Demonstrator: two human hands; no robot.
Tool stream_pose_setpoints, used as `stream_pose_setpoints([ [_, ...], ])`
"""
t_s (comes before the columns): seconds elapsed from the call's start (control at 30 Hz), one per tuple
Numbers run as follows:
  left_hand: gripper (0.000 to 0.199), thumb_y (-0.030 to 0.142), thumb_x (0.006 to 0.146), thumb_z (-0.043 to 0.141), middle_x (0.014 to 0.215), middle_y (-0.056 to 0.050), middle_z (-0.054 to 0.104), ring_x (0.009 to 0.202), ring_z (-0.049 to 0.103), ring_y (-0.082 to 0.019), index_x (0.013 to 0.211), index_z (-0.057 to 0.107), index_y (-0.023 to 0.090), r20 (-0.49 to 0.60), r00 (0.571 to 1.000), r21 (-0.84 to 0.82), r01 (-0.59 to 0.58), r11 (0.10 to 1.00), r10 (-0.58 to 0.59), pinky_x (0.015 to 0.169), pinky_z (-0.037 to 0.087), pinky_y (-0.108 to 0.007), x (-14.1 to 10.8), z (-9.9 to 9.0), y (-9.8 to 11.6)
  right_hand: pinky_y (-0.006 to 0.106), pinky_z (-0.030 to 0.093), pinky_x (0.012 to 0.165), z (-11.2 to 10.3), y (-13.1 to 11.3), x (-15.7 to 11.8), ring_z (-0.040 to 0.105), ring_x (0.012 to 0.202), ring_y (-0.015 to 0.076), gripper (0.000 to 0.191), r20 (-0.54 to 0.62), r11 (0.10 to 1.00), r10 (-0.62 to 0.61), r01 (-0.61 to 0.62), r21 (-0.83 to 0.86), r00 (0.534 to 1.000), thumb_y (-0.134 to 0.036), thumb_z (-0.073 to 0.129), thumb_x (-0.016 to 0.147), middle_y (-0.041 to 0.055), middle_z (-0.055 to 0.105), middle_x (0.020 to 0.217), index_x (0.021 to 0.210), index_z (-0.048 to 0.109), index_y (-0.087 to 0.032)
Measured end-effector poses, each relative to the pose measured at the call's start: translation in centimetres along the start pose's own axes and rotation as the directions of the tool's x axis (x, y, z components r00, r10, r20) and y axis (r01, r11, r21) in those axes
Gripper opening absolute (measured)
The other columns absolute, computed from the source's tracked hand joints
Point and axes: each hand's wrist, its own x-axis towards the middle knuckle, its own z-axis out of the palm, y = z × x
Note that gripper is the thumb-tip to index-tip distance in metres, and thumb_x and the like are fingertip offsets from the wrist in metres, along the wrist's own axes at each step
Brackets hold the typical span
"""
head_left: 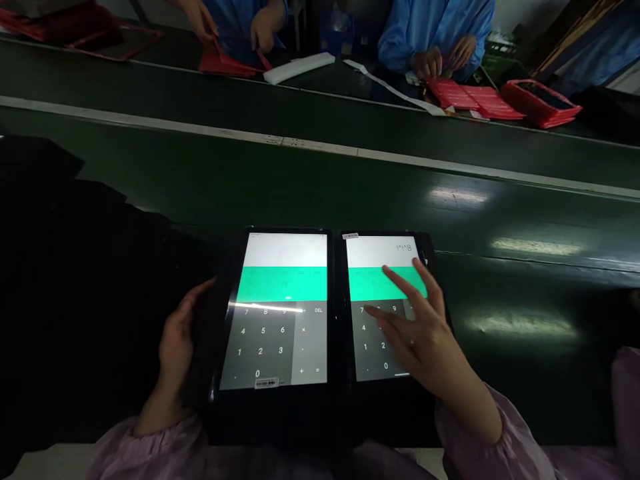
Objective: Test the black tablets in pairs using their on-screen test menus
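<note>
Two tablets lie side by side, both lit with a calculator keypad below a green band. My left hand [177, 340] rests beside the left tablet [275, 287], against something dark along its left side. Its visible fingers are stretched out; the rest are hidden in the dark. Over the right tablet [367, 287], my right hand [425, 327] is open with its fingers spread. One fingertip is at the 7 key, and others are over the green band. Small characters show at the top of the right screen. A barcode label [267, 383] sits on the left tablet's lower edge.
A green work surface [300, 187] extends beyond the tablets, with dark stacked shapes [100, 267] at left. Across a pale rail [220, 130], two people in blue handle red pouches [225, 61]. More red pouches [540, 103] and a white foam strip [300, 68] lie there.
</note>
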Motion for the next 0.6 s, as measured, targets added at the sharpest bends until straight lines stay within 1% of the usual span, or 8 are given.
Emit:
stream_pose_setpoints([
  [0.07,0.046,0.058,0.078,0.066,0.103,-0.004,0.085,0.121,0.074,-0.037,0.105,0.079,0.024,0.001,1.0,-0.003,0.005,1.0,-0.005,0.103,0.062,-0.046,0.0,0.0,0.0,0.067,0.059,0.114,-0.5,1.0,-0.2,0.042,0.162,0.0429,0.03,-0.095,0.996,0.082,-0.086,-0.037,0.992,-0.024,0.059,0.11,0.0093,0.067,0.156,0.106,0.088,-0.027],
  [0.13,0.044,0.057,0.078,0.066,0.103,-0.005,0.084,0.128,0.07,-0.037,0.104,0.078,0.023,-0.014,1.0,0.019,-0.018,1.0,0.018,0.104,0.061,-0.044,-0.2,0.2,0.2,0.067,0.062,0.108,-1.0,2.2,-0.6,0.047,0.159,0.0445,0.03,-0.185,0.972,0.195,-0.215,-0.091,0.963,-0.026,0.061,0.109,0.0085,0.071,0.15,0.1,0.089,-0.028],
  [0.2,0.041,0.054,0.081,0.066,0.105,-0.004,0.084,0.13,0.069,-0.036,0.103,0.078,0.022,-0.035,0.999,0.038,-0.039,0.998,0.04,0.102,0.06,-0.041,-0.5,0.3,0.4,0.07,0.062,0.104,-1.0,3.2,-0.9,0.05,0.155,0.0465,0.033,-0.229,0.941,0.279,-0.314,-0.129,0.932,-0.031,0.059,0.11,0.0092,0.073,0.148,0.099,0.09,-0.028],
  [0.23,0.04,0.053,0.082,0.066,0.105,-0.004,0.084,0.128,0.069,-0.035,0.104,0.078,0.022,-0.033,0.999,0.034,-0.036,0.999,0.037,0.1,0.06,-0.04,-0.6,0.4,0.5,0.072,0.062,0.103,-0.9,3.5,-1.1,0.05,0.154,0.0473,0.035,-0.24,0.931,0.3,-0.338,-0.136,0.923,-0.034,0.058,0.11,0.01,0.073,0.147,0.098,0.09,-0.028],
  [0.3,0.039,0.053,0.084,0.065,0.105,-0.003,0.084,0.123,0.072,-0.034,0.105,0.077,0.023,-0.002,1.0,0.001,-0.003,1.0,0.003,0.097,0.06,-0.039,-0.7,0.3,0.6,0.073,0.062,0.102,-0.4,3.7,-1.2,0.052,0.153,0.0469,0.038,-0.24,0.925,0.315,-0.354,-0.141,0.918,-0.037,0.056,0.111,0.0105,0.074,0.145,0.098,0.09,-0.028],
  [0.37,0.037,0.053,0.085,0.065,0.106,-0.002,0.084,0.122,0.072,-0.033,0.105,0.077,0.024,0.018,1.0,-0.018,0.015,1.0,-0.015,0.095,0.059,-0.038,-0.6,0.2,0.5,0.071,0.063,0.102,0.0,3.5,-1.1,0.052,0.153,0.0448,0.037,-0.229,0.929,0.31,-0.345,-0.132,0.923,-0.036,0.056,0.111,0.0084,0.074,0.145,0.099,0.09,-0.03],
  [0.5,0.034,0.053,0.086,0.066,0.108,0.0,0.084,0.127,0.07,-0.032,0.102,0.078,0.025,-0.016,1.0,0.02,-0.017,1.0,0.017,0.097,0.058,-0.035,-0.3,0.1,0.3,0.07,0.06,0.107,0.5,2.9,-1.1,0.05,0.156,0.0428,0.035,-0.188,0.957,0.256,-0.276,-0.087,0.948,-0.037,0.054,0.112,0.0055,0.071,0.152,0.108,0.089,-0.032],
  [0.6,0.033,0.052,0.086,0.065,0.106,0.0,0.084,0.126,0.07,-0.032,0.102,0.077,0.025,-0.012,1.0,0.015,0.003,1.0,-0.003,0.102,0.057,-0.036,-0.4,0.2,0.5,0.072,0.059,0.108,0.5,3.2,-1.2,0.052,0.154,0.0429,0.036,-0.21,0.945,0.286,-0.312,-0.1,0.935,-0.037,0.054,0.112,0.0072,0.073,0.148,0.106,0.089,-0.03],
])
